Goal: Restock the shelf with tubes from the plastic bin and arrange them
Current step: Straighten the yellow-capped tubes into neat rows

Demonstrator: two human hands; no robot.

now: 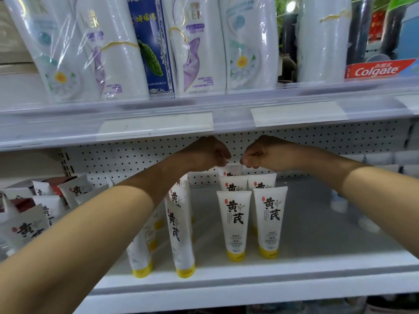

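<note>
White tubes with yellow caps and black characters stand cap-down in rows on the white shelf. Two front tubes stand side by side, with more behind them. Both my hands reach deep to the back row. My left hand and my right hand have curled fingers that pinch the top edge of a rear tube. Two more tubes stand left of centre. More tubes lie heaped in the bin at the far left.
The upper shelf's edge hangs low just above my hands. Wrapped white bottles and a Colgate box stand on it. A pegboard back wall lies behind. Small white items sit at the shelf's right.
</note>
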